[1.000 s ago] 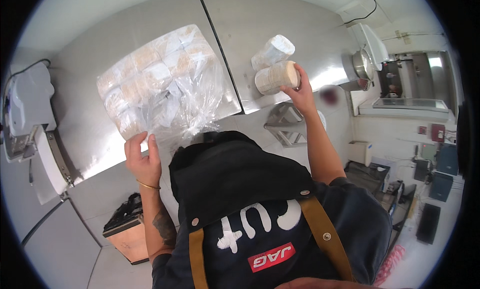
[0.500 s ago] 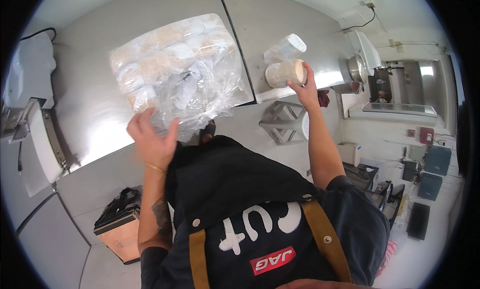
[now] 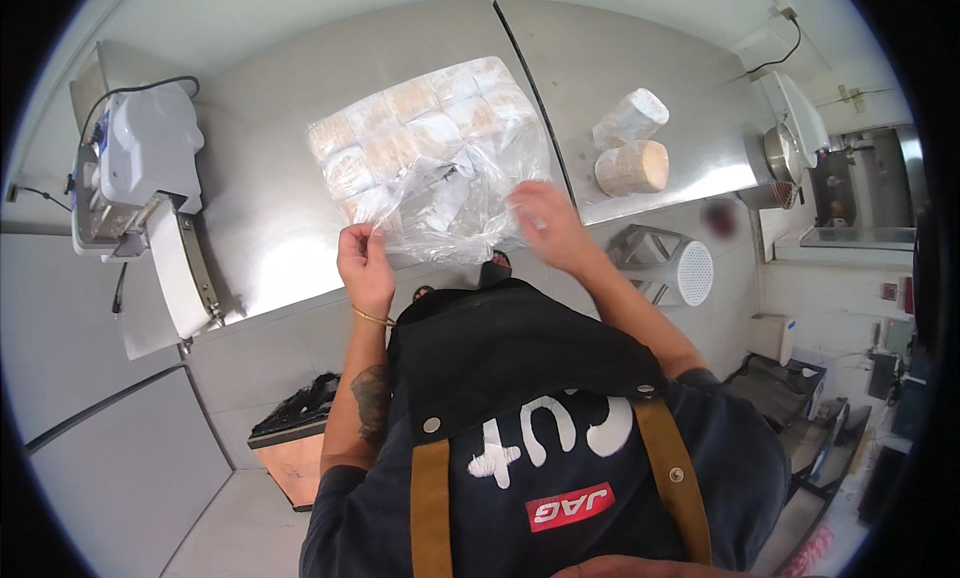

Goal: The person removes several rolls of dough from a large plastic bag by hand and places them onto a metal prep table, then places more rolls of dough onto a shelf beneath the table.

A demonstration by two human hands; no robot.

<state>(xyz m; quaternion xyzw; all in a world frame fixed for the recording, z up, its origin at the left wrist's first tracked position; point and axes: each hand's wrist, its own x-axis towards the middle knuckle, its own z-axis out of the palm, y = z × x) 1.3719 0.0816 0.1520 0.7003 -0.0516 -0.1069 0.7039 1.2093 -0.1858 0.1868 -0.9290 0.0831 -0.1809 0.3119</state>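
Note:
A pack of beige-and-white cylinders (image 3: 384, 150) lies on the steel table, bundled in clear plastic wrap (image 3: 425, 213) that hangs torn and crumpled along the near side. My left hand (image 3: 366, 270) pinches the wrap at the pack's near left corner, thumb against fingers. At the pack's right edge, my right hand (image 3: 550, 228) is over or against the loose plastic; its fingers are smeared by motion, so their grip is unclear. Two loose cylinders stand apart on the right table section: a beige one (image 3: 632, 169) nearer me and a whiter one (image 3: 632, 118) behind it.
A white slicer-like machine (image 3: 150, 148) sits on the left, its cord trailing behind. A metal bowl (image 3: 783, 153) and white appliance (image 3: 790, 108) stand at the right end. Below the table are a grey stool (image 3: 690, 271) and a bin with a black liner (image 3: 290, 448).
My right hand has let go of the beige cylinder, leaving it beside the other, and moved left to the plastic. My left hand has closed on the wrap. The view has shifted.

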